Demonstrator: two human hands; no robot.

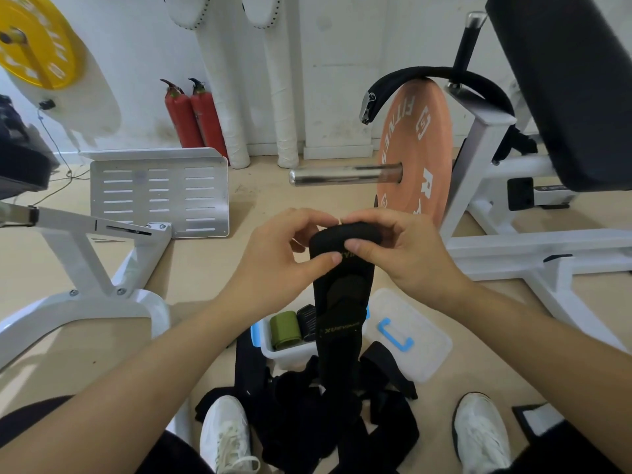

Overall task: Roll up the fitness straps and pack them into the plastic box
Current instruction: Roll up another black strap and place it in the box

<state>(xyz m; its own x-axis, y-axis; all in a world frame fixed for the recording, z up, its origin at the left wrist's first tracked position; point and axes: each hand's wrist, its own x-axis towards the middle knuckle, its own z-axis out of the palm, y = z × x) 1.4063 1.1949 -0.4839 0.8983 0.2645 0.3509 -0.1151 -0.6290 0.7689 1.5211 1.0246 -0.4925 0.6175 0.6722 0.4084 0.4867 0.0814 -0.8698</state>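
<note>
Both the left hand (284, 254) and right hand (403, 251) pinch the rolled top of a long black fabric strap (343, 292) above the clear blue-latched plastic box (290, 354), its hanging tail hiding part of the box beside a green fabric roll (285, 328).

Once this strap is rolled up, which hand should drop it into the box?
Left, probably. The left hand pinches the black strap almost above the open plastic box with the green roll; the right hand, also pinching it, is over the lid lying beside it.
</note>
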